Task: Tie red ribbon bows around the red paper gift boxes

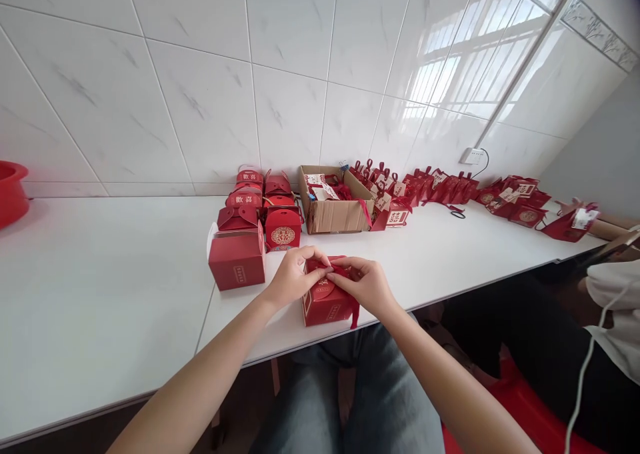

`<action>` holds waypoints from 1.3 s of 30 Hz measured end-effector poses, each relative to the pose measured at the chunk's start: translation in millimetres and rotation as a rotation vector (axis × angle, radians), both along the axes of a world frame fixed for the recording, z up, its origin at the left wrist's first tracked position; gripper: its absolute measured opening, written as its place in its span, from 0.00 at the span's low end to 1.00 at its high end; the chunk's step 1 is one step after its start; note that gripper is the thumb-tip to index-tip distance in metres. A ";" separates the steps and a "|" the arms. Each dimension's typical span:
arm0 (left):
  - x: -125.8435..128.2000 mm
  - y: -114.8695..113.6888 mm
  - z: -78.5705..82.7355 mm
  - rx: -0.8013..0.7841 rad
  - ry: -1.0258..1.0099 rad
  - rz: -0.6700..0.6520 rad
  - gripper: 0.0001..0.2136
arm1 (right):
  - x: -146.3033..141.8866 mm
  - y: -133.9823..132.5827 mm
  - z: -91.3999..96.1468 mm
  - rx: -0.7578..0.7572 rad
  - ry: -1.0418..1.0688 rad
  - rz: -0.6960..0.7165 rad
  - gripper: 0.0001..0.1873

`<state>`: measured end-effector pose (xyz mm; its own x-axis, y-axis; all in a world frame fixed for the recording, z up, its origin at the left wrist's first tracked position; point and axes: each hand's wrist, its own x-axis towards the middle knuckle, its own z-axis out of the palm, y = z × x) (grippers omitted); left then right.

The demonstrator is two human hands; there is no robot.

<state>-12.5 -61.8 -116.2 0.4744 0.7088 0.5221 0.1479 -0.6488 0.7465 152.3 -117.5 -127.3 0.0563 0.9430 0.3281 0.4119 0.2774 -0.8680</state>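
Observation:
A small red gift box point(325, 304) stands on the white table point(100, 307) near its front edge. A red ribbon point(345, 272) runs over the box top and hangs down its right side. My left hand point(295, 277) pinches the ribbon at the top left of the box. From the other side my right hand point(365, 282) pinches the same ribbon, fingertips almost meeting the left ones. Both hands rest on the box top.
Several red boxes point(260, 207) cluster behind, one larger point(237, 259) just left of my hands. A cardboard carton point(334, 209) holds tags and ribbon. Rows of finished boxes point(430, 187) line the wall. Another person point(595, 307) sits at right. A red basin point(10, 191) is far left.

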 end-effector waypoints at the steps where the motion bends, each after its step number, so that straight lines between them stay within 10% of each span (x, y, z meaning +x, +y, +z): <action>1: -0.4 0.3 -0.4 -0.005 0.006 0.003 0.01 | 0.0 -0.2 0.1 0.018 -0.022 -0.009 0.14; 20: -6.4 12.0 14.2 -0.116 0.141 -0.036 0.04 | 3.6 3.5 5.1 0.365 -0.648 -0.234 0.13; 30: 4.6 24.5 14.4 0.075 0.229 0.039 0.05 | 10.9 23.1 6.6 -0.122 0.075 -0.025 0.11; 39: 8.5 21.3 7.2 0.105 0.171 0.062 0.06 | 13.6 22.6 3.2 -0.232 0.322 0.233 0.13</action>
